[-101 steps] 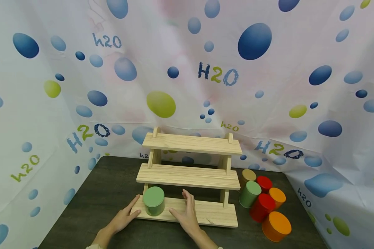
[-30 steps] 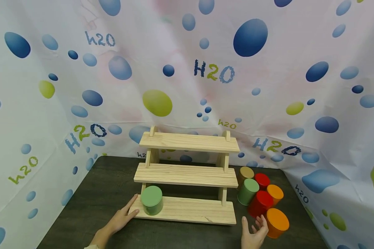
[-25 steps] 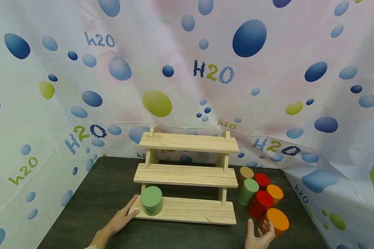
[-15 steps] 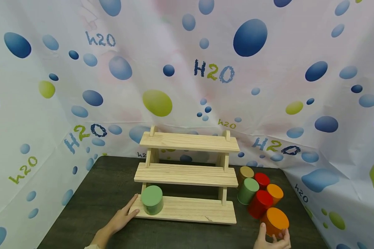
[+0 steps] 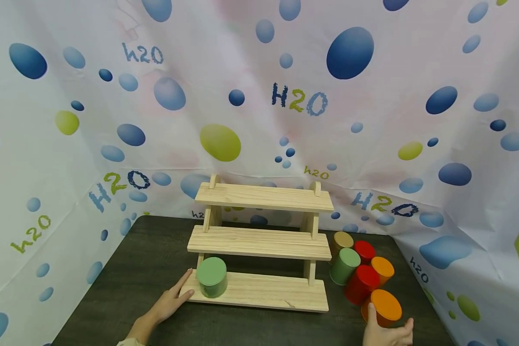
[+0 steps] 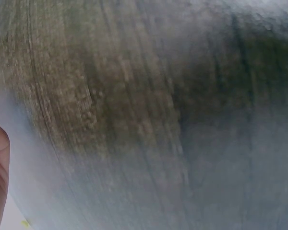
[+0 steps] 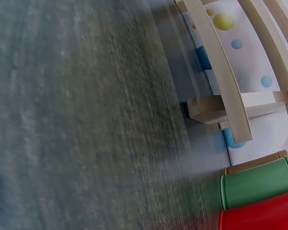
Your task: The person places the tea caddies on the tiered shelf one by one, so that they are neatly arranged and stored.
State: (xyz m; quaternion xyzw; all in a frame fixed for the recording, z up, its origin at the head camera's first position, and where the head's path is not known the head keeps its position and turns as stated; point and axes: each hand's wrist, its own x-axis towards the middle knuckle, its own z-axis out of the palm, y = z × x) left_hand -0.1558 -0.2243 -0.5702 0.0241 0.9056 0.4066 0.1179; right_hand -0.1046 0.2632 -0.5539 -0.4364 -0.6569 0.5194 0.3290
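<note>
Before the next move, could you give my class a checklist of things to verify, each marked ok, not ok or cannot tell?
1. Wooden shelf upright: ok.
2. Wide green canister upright on the bottom tier: ok.
3. Left hand at the shelf's left end: ok.
4. Right hand firmly gripping the wide orange canister: cannot tell.
5. Orange canister clear of the tall red canister: cannot tell.
6. Orange canister visible in the right wrist view: not ok.

table (image 5: pixel 164 240): dark grey-brown, streaked
shelf stand (image 5: pixel 259 243): pale wood, grained
lone canister (image 5: pixel 212 276), stand's left end: green
grouped canisters (image 5: pixel 344 269), table's right edge: tan, green, red x2, orange x2
backdrop (image 5: pixel 190 57): whitish, blue/lime dots, blue-lime "H2O"
</note>
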